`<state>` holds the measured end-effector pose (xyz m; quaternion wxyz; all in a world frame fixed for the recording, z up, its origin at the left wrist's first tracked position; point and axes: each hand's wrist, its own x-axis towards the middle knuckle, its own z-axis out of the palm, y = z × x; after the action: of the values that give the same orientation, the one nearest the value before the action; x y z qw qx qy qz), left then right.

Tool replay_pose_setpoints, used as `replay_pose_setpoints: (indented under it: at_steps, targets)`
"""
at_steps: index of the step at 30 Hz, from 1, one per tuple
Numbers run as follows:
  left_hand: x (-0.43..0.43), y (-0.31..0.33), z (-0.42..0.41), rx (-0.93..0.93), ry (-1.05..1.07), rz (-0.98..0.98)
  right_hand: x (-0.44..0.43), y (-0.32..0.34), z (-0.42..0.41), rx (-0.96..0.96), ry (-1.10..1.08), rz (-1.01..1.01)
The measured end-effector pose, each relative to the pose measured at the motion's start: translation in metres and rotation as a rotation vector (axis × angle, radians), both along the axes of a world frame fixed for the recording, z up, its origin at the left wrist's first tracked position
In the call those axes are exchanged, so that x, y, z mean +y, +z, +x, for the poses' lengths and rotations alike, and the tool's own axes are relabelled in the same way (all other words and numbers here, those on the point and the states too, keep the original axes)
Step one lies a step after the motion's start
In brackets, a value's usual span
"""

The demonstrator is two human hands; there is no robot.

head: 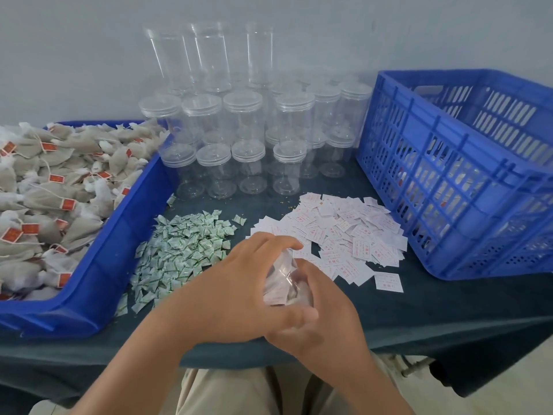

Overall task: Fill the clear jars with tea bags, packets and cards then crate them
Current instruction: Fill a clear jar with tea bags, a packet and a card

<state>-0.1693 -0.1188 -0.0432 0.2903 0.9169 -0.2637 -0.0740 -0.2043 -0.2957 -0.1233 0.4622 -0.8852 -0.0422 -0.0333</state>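
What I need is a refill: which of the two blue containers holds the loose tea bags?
The shallow solid-walled tray on the left, heaped with tea bags; the other, on the right, is a tall slatted crate.

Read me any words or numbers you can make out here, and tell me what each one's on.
No text here is legible.
Cards: red framed print, too blurred to read.
Tea bag tags: red, marks too small to read.
Packets: green print, too small to read.
Jars, crate, tray: no text visible.
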Motion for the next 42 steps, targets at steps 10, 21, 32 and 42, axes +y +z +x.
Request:
replay_pose_setpoints:
  at_steps: [10,21,32,42]
  targets:
    - [0.018,0.001,0.004,0.066,-0.272,-0.483,-0.02,0.013,0.008,0.335,0.545,0.545]
    - [-0.019,-0.009,0.002,0.019,0.334,-0.329,0.003,-0.001,0.007,0.101,0.108,0.131]
    - [-0.012,-0.025,0.015,-0.022,0.233,-0.785,-0.003,0.016,0.034,0.12,0.299,0.513]
    - [-0.04,-0.028,0.02,0.042,0.258,-0.821,-0.053,0.089,0.045,0.008,0.193,-0.053]
